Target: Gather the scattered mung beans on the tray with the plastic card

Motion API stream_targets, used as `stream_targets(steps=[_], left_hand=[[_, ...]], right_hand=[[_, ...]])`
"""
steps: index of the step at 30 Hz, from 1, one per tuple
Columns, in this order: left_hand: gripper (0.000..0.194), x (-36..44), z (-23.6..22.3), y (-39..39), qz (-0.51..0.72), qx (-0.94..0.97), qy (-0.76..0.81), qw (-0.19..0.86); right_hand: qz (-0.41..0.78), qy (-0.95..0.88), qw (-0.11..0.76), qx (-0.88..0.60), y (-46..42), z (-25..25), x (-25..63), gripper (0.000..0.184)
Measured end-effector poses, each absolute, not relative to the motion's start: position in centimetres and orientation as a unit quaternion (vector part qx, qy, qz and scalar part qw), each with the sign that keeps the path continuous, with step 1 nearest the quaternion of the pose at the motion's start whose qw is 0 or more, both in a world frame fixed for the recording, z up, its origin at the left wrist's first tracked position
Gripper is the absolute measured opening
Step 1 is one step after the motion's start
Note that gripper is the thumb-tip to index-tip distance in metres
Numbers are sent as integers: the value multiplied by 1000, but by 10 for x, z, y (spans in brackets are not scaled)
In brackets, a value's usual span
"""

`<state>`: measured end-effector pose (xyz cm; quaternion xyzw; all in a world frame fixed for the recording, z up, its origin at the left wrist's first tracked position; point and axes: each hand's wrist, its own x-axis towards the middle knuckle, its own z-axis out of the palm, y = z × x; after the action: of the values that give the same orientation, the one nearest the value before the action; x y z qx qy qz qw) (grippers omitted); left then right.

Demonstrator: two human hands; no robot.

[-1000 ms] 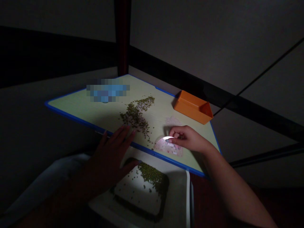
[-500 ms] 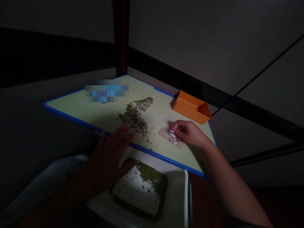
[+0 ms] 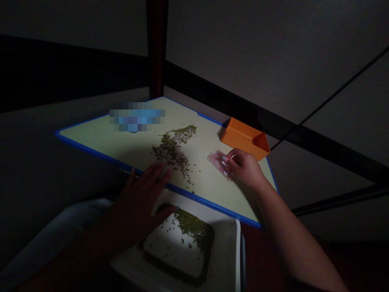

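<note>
Between the fingers of my right hand (image 3: pixel 243 165) is a clear protractor (image 3: pixel 217 161) with pinkish markings, tilted a little over the right part of a pale board (image 3: pixel 91 136) with a blue rim. My left hand (image 3: pixel 148 182) is spread over the board's near edge, fingertips beside a scattered heap of mung beans (image 3: pixel 170 148). Its thumb reaches down above a white bin (image 3: pixel 225 243) below the board. More green beans (image 3: pixel 194 225) lie in the bin, gathered toward its far right corner and along its lower edges.
An orange open box (image 3: pixel 243 138) stands at the board's far right edge. A blurred-out blue item (image 3: pixel 136 117) lies at the far left. Walls close in behind the board, with a dark red post (image 3: pixel 157 48) at the corner. The surroundings are dim.
My right hand has carried the protractor away from the board's near edge, slightly rightward and toward the orange box. The bright glare on it is gone. My left hand and the beans stay put.
</note>
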<state>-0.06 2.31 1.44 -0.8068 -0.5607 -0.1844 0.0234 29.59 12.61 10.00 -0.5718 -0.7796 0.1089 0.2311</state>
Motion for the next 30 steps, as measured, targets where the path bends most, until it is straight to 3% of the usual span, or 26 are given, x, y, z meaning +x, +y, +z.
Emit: stream_targets(steps=[14, 30], left_hand=[[83, -1, 7, 24, -208, -807, -550, 56], [82, 0, 11, 23, -190, -808, -556, 36]], right_hand=[[87, -785, 266, -552, 126, 82, 260, 24], [190, -872, 243, -379, 125, 85, 262, 23]])
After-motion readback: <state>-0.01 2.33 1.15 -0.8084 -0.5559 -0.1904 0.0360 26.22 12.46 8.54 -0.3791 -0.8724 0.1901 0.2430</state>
